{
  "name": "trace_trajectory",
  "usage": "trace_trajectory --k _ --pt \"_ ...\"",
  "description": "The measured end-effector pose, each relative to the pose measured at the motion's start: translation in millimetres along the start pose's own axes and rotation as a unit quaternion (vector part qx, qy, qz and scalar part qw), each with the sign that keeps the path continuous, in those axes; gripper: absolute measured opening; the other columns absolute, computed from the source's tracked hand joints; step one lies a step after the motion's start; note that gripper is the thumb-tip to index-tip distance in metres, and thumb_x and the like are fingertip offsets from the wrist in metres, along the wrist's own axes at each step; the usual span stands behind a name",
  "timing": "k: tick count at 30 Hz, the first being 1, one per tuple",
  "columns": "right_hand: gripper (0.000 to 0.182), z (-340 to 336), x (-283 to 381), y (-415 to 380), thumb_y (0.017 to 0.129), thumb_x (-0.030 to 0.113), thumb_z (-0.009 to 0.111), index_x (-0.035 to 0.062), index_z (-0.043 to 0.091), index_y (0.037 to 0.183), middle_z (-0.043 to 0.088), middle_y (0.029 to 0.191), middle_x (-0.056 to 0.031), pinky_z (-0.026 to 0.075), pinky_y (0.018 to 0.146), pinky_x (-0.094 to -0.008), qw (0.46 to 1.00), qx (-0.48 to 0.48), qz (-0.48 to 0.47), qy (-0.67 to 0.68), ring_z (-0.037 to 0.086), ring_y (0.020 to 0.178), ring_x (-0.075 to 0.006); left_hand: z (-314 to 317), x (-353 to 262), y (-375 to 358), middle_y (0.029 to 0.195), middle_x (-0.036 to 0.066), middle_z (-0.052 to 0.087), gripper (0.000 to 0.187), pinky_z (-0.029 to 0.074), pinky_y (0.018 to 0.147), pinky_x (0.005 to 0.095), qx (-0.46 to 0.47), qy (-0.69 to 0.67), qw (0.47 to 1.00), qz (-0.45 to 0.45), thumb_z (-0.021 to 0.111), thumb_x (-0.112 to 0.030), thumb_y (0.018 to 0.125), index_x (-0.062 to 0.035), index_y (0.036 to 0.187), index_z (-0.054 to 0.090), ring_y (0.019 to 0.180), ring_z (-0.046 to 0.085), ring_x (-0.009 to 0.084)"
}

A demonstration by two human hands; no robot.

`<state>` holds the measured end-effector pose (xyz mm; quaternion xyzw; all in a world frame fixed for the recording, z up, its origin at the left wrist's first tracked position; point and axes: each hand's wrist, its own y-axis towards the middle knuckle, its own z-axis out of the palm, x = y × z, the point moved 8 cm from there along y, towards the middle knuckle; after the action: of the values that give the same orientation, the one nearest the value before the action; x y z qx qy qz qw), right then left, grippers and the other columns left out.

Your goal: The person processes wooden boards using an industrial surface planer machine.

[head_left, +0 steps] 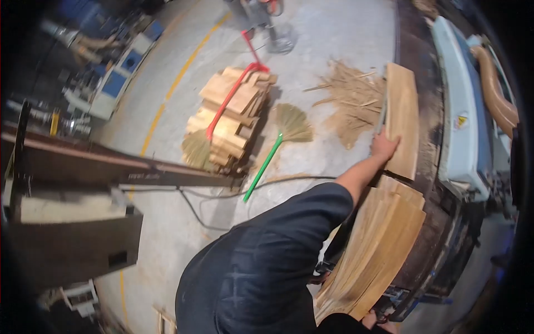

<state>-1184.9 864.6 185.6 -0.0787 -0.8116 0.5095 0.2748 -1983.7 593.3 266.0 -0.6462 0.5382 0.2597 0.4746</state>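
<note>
While the head camera looks down over a dark-sleeved shoulder, one hand reaches forward on an extended arm and lies flat against the near edge of a wooden board. Which of the two hands this is cannot be told from the view, and the other hand is not visible. The fingers are spread on the board's surface rather than closed around it, so the contact is a press or a light hold, not a clamp. The board rests lengthwise on the dark, dust-covered bed of a woodworking machine with a pale blue housing, and a curved tan extraction hose runs along the machine's far side. Just nearer the person, a fanned stack of thin wooden boards leans against the machine's edge, its upper end near the hand. On the concrete floor, a heap of wood slivers lies close to the machine. A broom with a green handle lies beside it. Farther left, a pile of short offcuts carries a red-handled broom laid across its top. A yellow floor line runs past the pile.
</note>
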Motion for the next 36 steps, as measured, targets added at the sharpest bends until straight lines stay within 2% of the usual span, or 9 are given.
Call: trace_trajectory --k 5,11,14,18,22,25,26,32,36 --pt "0.018 -27.1 -18.9 8.0 0.097 0.02 0.043 0.0077 0.053 0.087 0.048 0.065 -0.0071 0.044 0.061 -0.0314 0.989 0.063 0.059 0.119 0.047 0.057 -0.0195 6.8 0.7 3.8 0.132 0.027 0.046 0.089 0.042 0.096 0.0555 0.014 0.01 1.0 0.018 0.06 -0.067 0.076 -0.0134 0.144 0.038 0.116 0.052 0.0442" --pt "0.022 -13.6 -38.1 22.5 0.098 0.021 0.043 0.0091 0.051 0.081 0.044 0.06 -0.0063 0.043 0.058 -0.0312 0.969 0.107 0.09 0.203 0.045 0.051 -0.0192 18.7 10.6 15.0 0.128 0.029 0.046 0.084 0.042 0.095 0.0558 0.014 -0.001 0.999 0.031 0.06 -0.067 0.076 -0.0166 0.141 0.041 0.113 0.054 0.0447" --pt "0.024 -8.6 -48.6 26.4 0.098 0.022 0.043 0.0098 0.05 0.079 0.042 0.058 -0.0059 0.043 0.056 -0.031 0.957 0.128 0.095 0.242 0.043 0.049 -0.0191 33.8 15.5 27.6 0.126 0.031 0.048 0.081 0.042 0.095 0.0556 0.027 -0.052 0.997 0.048 0.06 -0.067 0.076 -0.0174 0.138 0.044 0.113 0.053 0.0455" --pt "0.028 2.5 -79.1 18.1 0.099 0.023 0.043 0.0108 0.049 0.075 0.039 0.055 -0.0054 0.042 0.053 -0.0309 0.935 0.151 0.104 0.304 0.041 0.045 -0.0189 39.2 25.4 34.4 0.124 0.031 0.05 0.081 0.043 0.096 0.0526 -0.002 -0.066 0.996 0.06 0.062 -0.065 0.076 -0.0127 0.135 0.046 0.114 0.053 0.046" --pt "0.032 13.5 -106.2 13.2 0.099 0.024 0.042 0.0117 0.047 0.071 0.036 0.052 -0.0048 0.042 0.051 -0.0307 0.91 0.18 0.111 0.358 0.039 0.041 -0.0187 32.9 16.1 25.9 0.124 0.03 0.05 0.083 0.044 0.096 0.0509 0.022 -0.06 0.996 0.065 0.062 -0.064 0.076 -0.0095 0.136 0.045 0.114 0.053 0.0459" --pt "0.035 39.4 -119.2 17.5 0.1 0.025 0.042 0.0124 0.046 0.068 0.034 0.049 -0.0044 0.041 0.049 -0.0306 0.877 0.236 0.135 0.397 0.038 0.039 -0.0186 20.5 8.3 14.3 0.124 0.031 0.05 0.083 0.044 0.096 0.0504 0.007 -0.039 0.998 0.052 0.061 -0.064 0.077 -0.0092 0.136 0.045 0.113 0.053 0.046" --pt "0.034 62.8 -118.8 16.5 0.099 0.026 0.044 0.0108 0.049 0.069 0.037 0.05 -0.0044 0.041 0.046 -0.0326 0.841 0.297 0.158 0.424 0.04 0.039 -0.0194 17.5 6.8 12.7 0.123 0.031 0.051 0.082 0.044 0.096 0.0501 -0.005 -0.031 0.998 0.05 0.061 -0.064 0.077 -0.0094 0.136 0.045 0.113 0.053 0.0461" --pt "0.02 86.4 -106.8 28.5 0.099 0.027 0.044 0.0103 0.05 0.089 0.044 0.059 -0.0059 0.043 0.047 -0.0324 0.856 0.242 0.095 0.447 0.043 0.042 -0.0195 17.9 7.5 14.4 0.123 0.03 0.051 0.083 0.044 0.096 0.0494 0.001 -0.036 0.998 0.046 0.062 -0.064 0.076 -0.0089 0.136 0.045 0.112 0.054 0.0457" --pt "0.02 70.7 -105.3 28.3 0.099 0.028 0.043 0.01 0.05 0.103 0.048 0.065 -0.0068 0.045 0.048 -0.0323 0.854 0.238 0.08 0.455 0.045 0.045 -0.0196 19.2 10.3 17.6 0.125 0.03 0.05 0.084 0.044 0.096 0.0489 -0.001 -0.039 0.998 0.052 0.063 -0.064 0.075 -0.0081 0.135 0.046 0.114 0.053 0.045"
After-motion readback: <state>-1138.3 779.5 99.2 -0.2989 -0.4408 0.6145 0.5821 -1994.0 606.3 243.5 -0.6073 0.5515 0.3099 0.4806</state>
